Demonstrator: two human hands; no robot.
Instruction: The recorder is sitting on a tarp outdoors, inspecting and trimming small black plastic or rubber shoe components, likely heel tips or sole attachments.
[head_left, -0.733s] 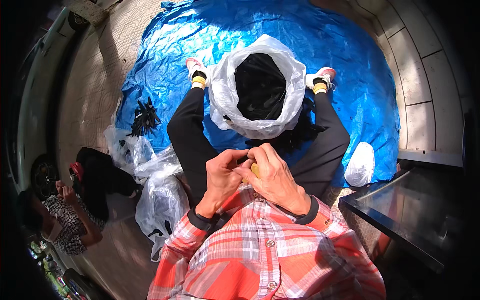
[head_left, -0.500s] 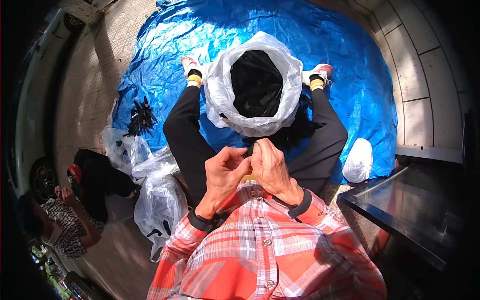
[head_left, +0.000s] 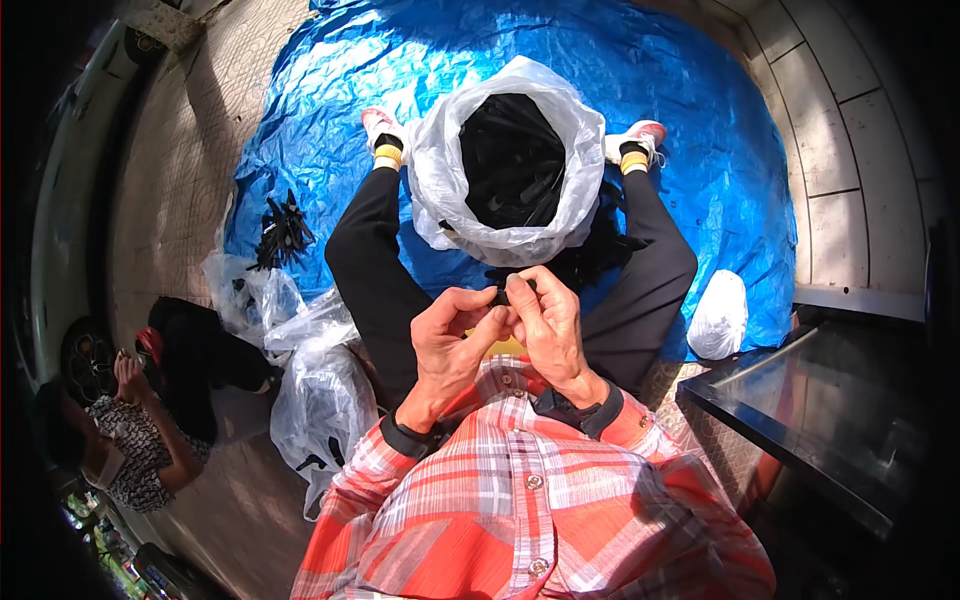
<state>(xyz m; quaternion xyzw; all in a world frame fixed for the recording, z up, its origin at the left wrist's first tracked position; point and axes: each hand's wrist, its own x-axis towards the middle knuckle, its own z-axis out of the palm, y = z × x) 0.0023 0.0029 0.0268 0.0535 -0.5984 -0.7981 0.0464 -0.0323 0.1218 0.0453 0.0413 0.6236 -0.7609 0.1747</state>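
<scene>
My left hand (head_left: 452, 338) and my right hand (head_left: 546, 325) meet in front of my chest, both closed. Between their thumbs and fingertips is a small black piece (head_left: 502, 296), mostly covered by the fingers; its kind I cannot make out. Just beyond the hands, between my legs, stands a white plastic bag (head_left: 432, 190) with its mouth wide open. Inside lie many thin black strips (head_left: 512, 160). More black pieces (head_left: 585, 262) lie in a loose heap between the bag and my right leg.
A blue tarp (head_left: 700, 130) covers the ground. On the left lie a small black pile (head_left: 283, 232) and clear plastic bags (head_left: 318, 400). To the right are a tied white bag (head_left: 717, 315) and a dark glossy table (head_left: 810, 410). Another person (head_left: 150, 420) sits far left.
My right hand has shifted its fingers, and its thumb now points forward over the black piece. Both hands stay together in nearly the same place. The person at left has moved their hands slightly.
</scene>
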